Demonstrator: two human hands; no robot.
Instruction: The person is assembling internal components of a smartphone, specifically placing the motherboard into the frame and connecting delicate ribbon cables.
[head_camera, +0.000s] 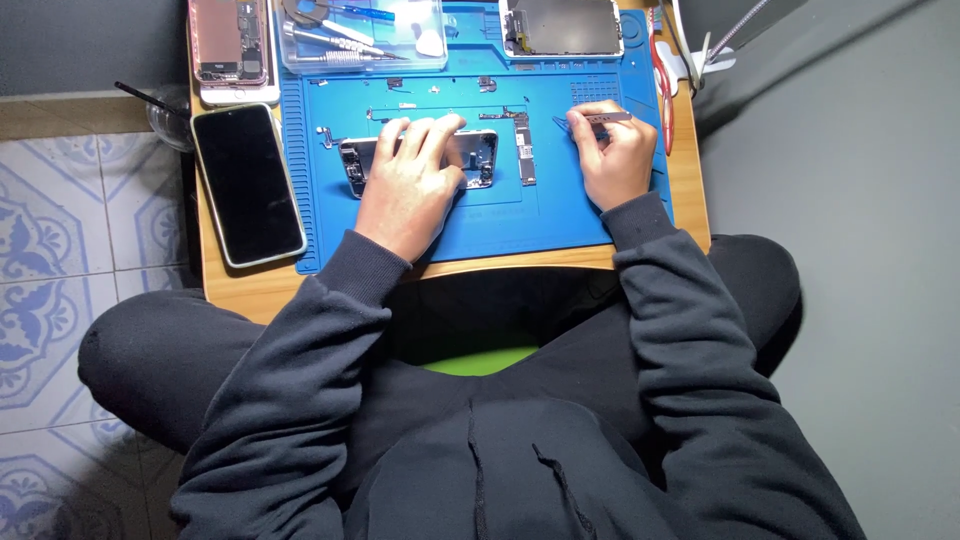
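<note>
I am looking down at an opened phone housing (420, 160) lying flat on the blue rubbery work mat (560, 215), its long axis running left to right across the mat, parallel to the table's near edge. My left hand (410, 175) is pressing down on it with the fingers spread flat and loose, palm over the middle, not clenched around anything; the metal frame is showing at both ends from under the fingers. Just right of the housing a narrow circuit board (525, 150) is lying with its long axis pointing away from me. My right hand (612, 150) is pinching a pair of slim metal tweezers (600, 118), fingers curled tight around them, the tips pointing left toward the board. Small screws and brackets are sitting scattered on the mat above the housing. To the left, on the wooden table (250, 285), a glossy black phone (247, 183) is lying screen up, pointing away from me. A clear plastic tray (365, 38) with tools is sitting at the far edge.
</note>
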